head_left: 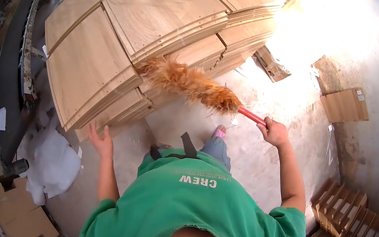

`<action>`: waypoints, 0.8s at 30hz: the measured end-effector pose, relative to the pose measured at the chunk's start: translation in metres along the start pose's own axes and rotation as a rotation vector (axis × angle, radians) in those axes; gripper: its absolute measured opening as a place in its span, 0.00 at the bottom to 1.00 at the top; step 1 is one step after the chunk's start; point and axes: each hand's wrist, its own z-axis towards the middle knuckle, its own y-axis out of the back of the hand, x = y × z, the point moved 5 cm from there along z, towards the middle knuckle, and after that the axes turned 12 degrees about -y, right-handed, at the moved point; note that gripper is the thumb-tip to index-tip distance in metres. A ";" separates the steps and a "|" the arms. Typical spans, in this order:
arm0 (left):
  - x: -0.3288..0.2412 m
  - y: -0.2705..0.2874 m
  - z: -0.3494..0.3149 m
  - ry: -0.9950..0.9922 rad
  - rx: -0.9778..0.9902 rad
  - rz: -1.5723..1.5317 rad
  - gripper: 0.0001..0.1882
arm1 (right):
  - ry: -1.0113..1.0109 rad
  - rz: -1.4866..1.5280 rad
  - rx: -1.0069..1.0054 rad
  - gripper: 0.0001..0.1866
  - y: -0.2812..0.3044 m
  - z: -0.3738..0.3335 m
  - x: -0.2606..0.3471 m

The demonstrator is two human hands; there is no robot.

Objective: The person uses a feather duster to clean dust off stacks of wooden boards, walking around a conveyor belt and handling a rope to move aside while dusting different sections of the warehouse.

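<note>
My right hand [274, 132] is wrapped round the red handle of a feather duster [192, 84]. The duster's fluffy orange-brown head reaches left, its tip against the near edge of stacked wooden panels [161, 9]. These light-brown flat panels lie in several tall piles side by side, with rows of small holes along their edges. My left hand [101, 139] is at the lower left corner of the nearest pile, fingers spread and holding nothing. Whether its fingertips touch the panel edge I cannot tell.
A dark conveyor belt [7, 66] runs along the left side. Below it are white plastic wrapping [53, 159] and cardboard pieces [21, 211]. Slatted wooden parts [337, 209] stand at the lower right. A cardboard sheet [346, 105] leans by the right wall, under bright glare.
</note>
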 end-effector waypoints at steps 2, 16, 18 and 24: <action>-0.003 -0.013 -0.028 0.153 0.027 -0.031 0.25 | -0.131 -0.021 -0.054 0.21 0.026 0.035 -0.075; -0.171 -0.075 -0.001 0.037 0.244 -0.011 0.23 | -0.466 0.373 -0.060 0.19 -0.003 0.032 -0.173; -0.173 -0.082 0.015 0.044 0.206 -0.039 0.23 | -0.484 0.254 0.011 0.20 -0.019 0.050 -0.176; -0.180 -0.108 0.070 0.042 0.061 -0.321 0.22 | -1.156 1.271 -0.218 0.24 -0.005 0.117 -0.239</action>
